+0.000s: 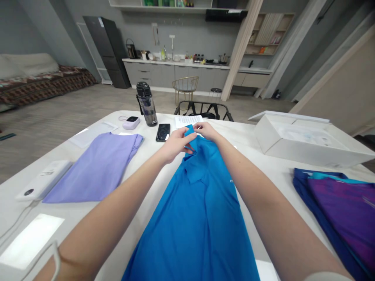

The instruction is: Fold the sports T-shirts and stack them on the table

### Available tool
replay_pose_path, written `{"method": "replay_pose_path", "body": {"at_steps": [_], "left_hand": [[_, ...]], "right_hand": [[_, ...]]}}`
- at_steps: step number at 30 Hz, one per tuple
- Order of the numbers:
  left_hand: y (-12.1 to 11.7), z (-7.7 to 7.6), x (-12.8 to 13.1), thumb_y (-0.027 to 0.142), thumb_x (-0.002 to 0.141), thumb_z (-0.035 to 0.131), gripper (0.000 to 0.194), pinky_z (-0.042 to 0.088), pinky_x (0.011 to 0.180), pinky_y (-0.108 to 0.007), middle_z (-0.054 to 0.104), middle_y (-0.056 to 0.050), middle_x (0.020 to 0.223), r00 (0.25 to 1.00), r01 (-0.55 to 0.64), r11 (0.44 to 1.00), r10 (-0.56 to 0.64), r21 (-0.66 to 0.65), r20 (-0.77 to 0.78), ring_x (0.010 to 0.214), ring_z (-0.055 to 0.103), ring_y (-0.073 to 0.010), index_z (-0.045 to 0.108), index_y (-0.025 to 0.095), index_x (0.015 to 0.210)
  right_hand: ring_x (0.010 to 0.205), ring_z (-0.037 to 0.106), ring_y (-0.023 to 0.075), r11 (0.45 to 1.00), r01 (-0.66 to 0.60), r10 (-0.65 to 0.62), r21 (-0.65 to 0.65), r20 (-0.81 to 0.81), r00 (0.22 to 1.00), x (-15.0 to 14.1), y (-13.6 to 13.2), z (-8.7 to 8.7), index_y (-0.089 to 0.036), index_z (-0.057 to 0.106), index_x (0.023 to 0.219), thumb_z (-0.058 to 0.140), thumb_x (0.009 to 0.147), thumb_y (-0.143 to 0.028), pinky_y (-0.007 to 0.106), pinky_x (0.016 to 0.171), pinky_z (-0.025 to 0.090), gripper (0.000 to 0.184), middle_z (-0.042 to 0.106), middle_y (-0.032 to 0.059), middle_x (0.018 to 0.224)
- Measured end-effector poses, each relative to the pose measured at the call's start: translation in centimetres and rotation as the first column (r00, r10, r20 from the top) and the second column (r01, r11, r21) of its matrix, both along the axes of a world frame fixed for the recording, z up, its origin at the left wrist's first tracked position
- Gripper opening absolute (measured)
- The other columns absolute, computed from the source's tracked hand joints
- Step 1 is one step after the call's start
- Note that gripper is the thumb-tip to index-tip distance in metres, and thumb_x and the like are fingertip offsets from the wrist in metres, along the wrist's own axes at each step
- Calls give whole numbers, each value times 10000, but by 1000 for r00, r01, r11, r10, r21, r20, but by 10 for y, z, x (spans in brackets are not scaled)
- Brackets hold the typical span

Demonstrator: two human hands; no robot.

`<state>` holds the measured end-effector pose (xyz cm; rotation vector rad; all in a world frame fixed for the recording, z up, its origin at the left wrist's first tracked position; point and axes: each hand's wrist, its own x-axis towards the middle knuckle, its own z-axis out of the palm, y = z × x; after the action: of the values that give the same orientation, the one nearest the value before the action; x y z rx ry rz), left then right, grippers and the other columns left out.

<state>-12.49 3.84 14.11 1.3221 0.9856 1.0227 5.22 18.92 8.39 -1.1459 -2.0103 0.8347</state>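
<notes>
Blue polo shirt [193,222] is laid lengthwise on a white table [263,171], collar away from the wearer. Its collar [190,134] is pinched between thumb and fingers of the left hand [175,145], while the right hand [206,130] pinches the opposite edge with fingertips pressed together. Smooth knit placket [193,175] lies flat.

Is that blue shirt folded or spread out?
Spread out: the blue polo shirt lies flat on the table, collar lifted by the left hand and right hand.
</notes>
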Motion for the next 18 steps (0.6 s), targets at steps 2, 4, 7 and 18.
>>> {"method": "replay_pose_path", "body": {"at_steps": [2, 4, 7, 18], "left_hand": [[4, -11, 47, 479, 863, 710, 326, 574, 622, -283, 647, -13, 774, 1000, -7, 1000, 7, -20, -12, 655, 658, -140, 560, 198, 933], [8, -36, 82, 483, 925, 626, 304, 573, 658, -280, 690, -71, 901, 997, -55, 997, 51, -55, -59, 757, 682, -156, 588, 183, 959], [17, -76, 96, 431, 981, 520, 281, 576, 737, -324, 710, -114, 1077, 985, -45, 998, 37, -42, -168, 871, 691, -186, 628, 177, 1034], [86, -114, 46, 318, 1001, 392, 413, 380, 1035, -570, 528, -128, 1405, 246, 183, 926, 283, 331, -927, 1285, 465, -357, 577, 309, 1370]], "right_hand": [[753, 586, 147, 998, 32, -32, -46, -2, 999, 31, -2, 0, -123, 757, 871, 702, 718, -242, 257, 745, 466, 201, 712, 23, 821], [728, 592, 145, 982, 160, -155, -97, 53, 986, 63, -8, -7, -113, 766, 905, 704, 720, -220, 262, 735, 470, 222, 724, 37, 827], [737, 614, 162, 918, 385, -367, -89, 174, 914, 104, -27, -27, -121, 772, 930, 680, 804, -272, 270, 734, 468, 217, 732, 56, 832], [893, 648, 208, 933, 358, -349, 44, 365, 863, 108, -108, -65, -203, 750, 897, 742, 807, -433, 285, 780, 478, 248, 712, 71, 991]]}}
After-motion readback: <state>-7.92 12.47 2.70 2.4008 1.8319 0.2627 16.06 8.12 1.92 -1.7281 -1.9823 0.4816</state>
